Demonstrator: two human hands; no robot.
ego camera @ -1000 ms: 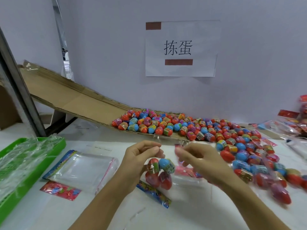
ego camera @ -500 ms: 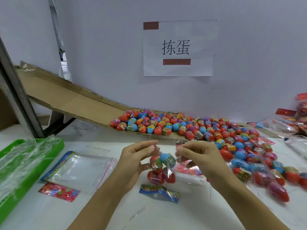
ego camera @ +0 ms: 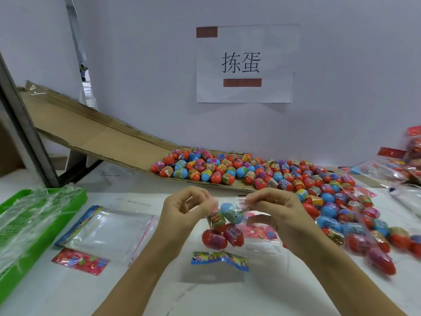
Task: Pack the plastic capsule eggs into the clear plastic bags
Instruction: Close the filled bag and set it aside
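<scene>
A clear plastic bag hangs in the middle of the head view with several red and blue capsule eggs inside. My left hand pinches its top edge on the left side. My right hand pinches the top edge on the right side. The bag's printed header strip dangles below it, just above the white table. A big heap of loose capsule eggs lies behind and to the right of my hands.
A cardboard chute slopes down from the left into the egg heap. A stack of flat clear bags lies left of my hands, beside a green tray of plastic film. Filled bags lie on the right.
Both hands have lifted the bag a little and drawn closer together at its top edge. The header strip now hangs free below the eggs.
</scene>
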